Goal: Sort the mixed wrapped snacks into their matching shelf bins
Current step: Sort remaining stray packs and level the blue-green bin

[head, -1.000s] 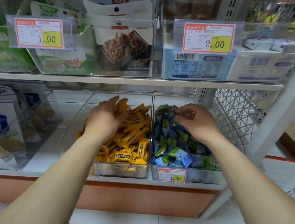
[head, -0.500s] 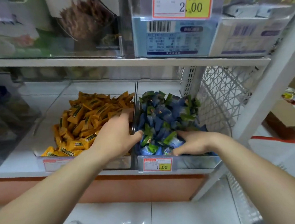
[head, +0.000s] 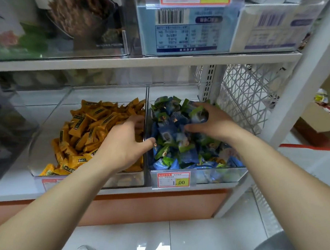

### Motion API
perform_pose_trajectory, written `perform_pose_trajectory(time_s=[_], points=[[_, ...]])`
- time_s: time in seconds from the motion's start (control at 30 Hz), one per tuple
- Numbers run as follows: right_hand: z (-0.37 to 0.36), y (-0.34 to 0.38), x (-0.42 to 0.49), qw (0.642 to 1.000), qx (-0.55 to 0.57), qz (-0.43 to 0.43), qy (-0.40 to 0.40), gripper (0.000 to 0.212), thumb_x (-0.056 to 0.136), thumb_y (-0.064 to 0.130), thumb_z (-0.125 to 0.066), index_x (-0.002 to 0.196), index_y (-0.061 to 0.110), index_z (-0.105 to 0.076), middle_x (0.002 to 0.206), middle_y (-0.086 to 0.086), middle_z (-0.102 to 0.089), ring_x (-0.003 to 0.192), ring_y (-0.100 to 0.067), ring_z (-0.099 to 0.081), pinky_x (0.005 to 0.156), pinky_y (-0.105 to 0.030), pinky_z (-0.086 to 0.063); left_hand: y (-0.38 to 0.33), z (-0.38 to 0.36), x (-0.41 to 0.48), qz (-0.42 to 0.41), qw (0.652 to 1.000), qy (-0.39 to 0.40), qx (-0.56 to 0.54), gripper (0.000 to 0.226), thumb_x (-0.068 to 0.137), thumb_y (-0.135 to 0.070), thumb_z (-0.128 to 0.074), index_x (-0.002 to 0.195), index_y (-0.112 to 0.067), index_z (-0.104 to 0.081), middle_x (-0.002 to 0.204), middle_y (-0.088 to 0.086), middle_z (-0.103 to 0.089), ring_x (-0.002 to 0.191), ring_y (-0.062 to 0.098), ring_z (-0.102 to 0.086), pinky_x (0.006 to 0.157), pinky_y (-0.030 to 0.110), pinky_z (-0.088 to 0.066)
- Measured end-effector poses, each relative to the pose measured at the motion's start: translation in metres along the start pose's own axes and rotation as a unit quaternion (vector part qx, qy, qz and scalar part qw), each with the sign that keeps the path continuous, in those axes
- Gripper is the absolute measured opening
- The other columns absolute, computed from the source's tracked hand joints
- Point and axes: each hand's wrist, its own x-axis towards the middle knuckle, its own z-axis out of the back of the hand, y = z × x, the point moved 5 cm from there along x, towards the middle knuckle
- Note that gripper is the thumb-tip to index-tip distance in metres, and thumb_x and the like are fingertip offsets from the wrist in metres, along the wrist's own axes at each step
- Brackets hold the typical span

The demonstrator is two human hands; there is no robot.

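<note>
Two clear bins stand side by side on the lower shelf. The left bin [head: 130, 179] holds several orange wrapped snacks [head: 89, 126]. The right bin [head: 221, 173] is piled with blue and green wrapped snacks [head: 179, 151]. My left hand [head: 125, 143] straddles the wall between the bins, with its thumb on the blue side and its fingers curled down on the orange side. My right hand [head: 211, 122] lies on top of the blue pile near the back, its fingers curled round a clump of the blue snacks.
A price tag [head: 173, 179] is clipped to the right bin's front. A white wire mesh panel [head: 247, 95] and a shelf post close the right side. The upper shelf [head: 165, 62] carries boxed and bagged goods. A cardboard box [head: 322, 127] sits on the floor to the right.
My right hand has gone from the front of the blue bin to the top back of the pile. My left hand stays across the wall between the bins. The camera has moved closer.
</note>
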Motion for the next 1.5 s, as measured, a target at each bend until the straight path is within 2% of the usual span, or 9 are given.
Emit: perform_pose_trajectory(time_s=[0.1,0.23,0.47,0.6,0.8,1.0,1.2,1.33,1.5], points=[[0.011,0.003,-0.006,1.0,-0.01,0.019,-0.003,0.083,0.077,0.05,-0.079,0.148,0.036,-0.039,0.155,0.006,-0.038,0.137,-0.018,-0.04,0.091,-0.019,-0.03,-0.01,0.01,-0.002,-0.01,0.997,-0.036,0.069,0.064,0.084,-0.047,-0.069,0.14,-0.025,-0.048,0.133,0.001,-0.06,0.121,0.024,-0.056,0.097,0.037,-0.048],[0.036,0.001,-0.027,0.994,-0.062,0.057,-0.074,0.053,0.085,0.041,-0.073,0.135,0.031,-0.058,0.139,0.004,-0.055,0.121,-0.014,-0.055,0.086,-0.017,-0.035,-0.051,0.015,-0.014,-0.103,0.99,-0.073,0.068,0.046,0.085,-0.049,-0.059,0.127,-0.03,-0.058,0.116,-0.009,-0.061,0.108,0.012,-0.057,0.088,0.03,-0.048],[0.05,-0.022,-0.108,0.994,-0.093,0.059,-0.029,0.016,0.085,0.043,-0.067,0.097,0.033,-0.071,0.089,0.02,-0.071,0.084,0.008,-0.063,0.077,-0.021,-0.052,-0.111,-0.071,0.001,-0.115,0.964,0.217,-0.1,0.025,0.091,-0.032,-0.065,0.115,-0.027,-0.069,0.11,-0.013,-0.07,0.099,-0.001,-0.063,0.09,0.019,-0.05],[0.063,-0.059,-0.145,0.984,-0.114,-0.004,-0.136,0.015,0.083,0.036,-0.07,0.071,0.03,-0.064,0.064,0.016,-0.065,0.063,0.005,-0.059,0.057,-0.02,-0.043,-0.13,-0.121,0.019,-0.08,0.938,0.299,-0.154,0.029,0.099,-0.024,-0.057,0.127,-0.021,-0.064,0.13,-0.005,-0.064,0.119,0.009,-0.057,0.098,0.022,-0.042],[0.061,-0.085,-0.155,0.981,-0.085,-0.018,-0.171,0.015,0.086,0.033,-0.069,0.099,0.026,-0.069,0.074,0.014,-0.065,0.073,-0.008,-0.063,0.071,-0.031,-0.052,-0.136,-0.163,0.025,-0.089,0.901,0.42,-0.068,0.047,0.097,-0.036,-0.062,0.142,-0.026,-0.052,0.13,-0.005,-0.061,0.11,0.003,-0.054,0.085,0.007,-0.039],[0.051,-0.079,-0.142,0.974,-0.099,-0.001,-0.204,0.021,0.088,0.045,-0.065,0.082,0.03,-0.052,0.067,0.012,-0.061,0.07,-0.012,-0.062,0.062,-0.035,-0.053,-0.135,-0.161,0.031,-0.133,0.904,0.405,-0.041,0.023,0.089,-0.02,-0.074,0.109,-0.011,-0.068,0.104,-0.001,-0.068,0.092,0.009,-0.06,0.078,0.018,-0.046],[0.049,-0.081,-0.137,0.971,-0.123,-0.001,-0.203,0.022,0.086,0.044,-0.066,0.082,0.03,-0.049,0.067,0.012,-0.061,0.07,-0.014,-0.061,0.061,-0.035,-0.053,-0.109,-0.118,0.05,-0.116,0.945,0.305,-0.009,0.016,0.081,-0.035,-0.08,0.094,-0.032,-0.073,0.094,-0.015,-0.072,0.089,0.003,-0.066,0.072,0.02,-0.05],[0.048,-0.081,-0.138,0.97,-0.137,-0.002,-0.202,0.023,0.087,0.046,-0.064,0.085,0.032,-0.046,0.072,0.012,-0.062,0.071,-0.014,-0.06,0.057,-0.031,-0.05,-0.085,-0.08,0.074,-0.083,0.985,0.144,0.041,0.027,0.084,-0.037,-0.078,0.107,-0.024,-0.073,0.101,-0.006,-0.069,0.09,0.011,-0.061,0.077,0.025,-0.045],[0.046,-0.079,-0.142,0.97,-0.143,-0.001,-0.195,0.027,0.087,0.046,-0.066,0.091,0.031,-0.044,0.077,0.014,-0.058,0.071,-0.01,-0.058,0.05,-0.024,-0.038,-0.074,-0.072,0.073,-0.051,0.973,0.143,0.174,0.033,0.09,-0.041,-0.069,0.117,-0.021,-0.069,0.111,0.004,-0.069,0.091,0.022,-0.061,0.074,0.031,-0.046]])
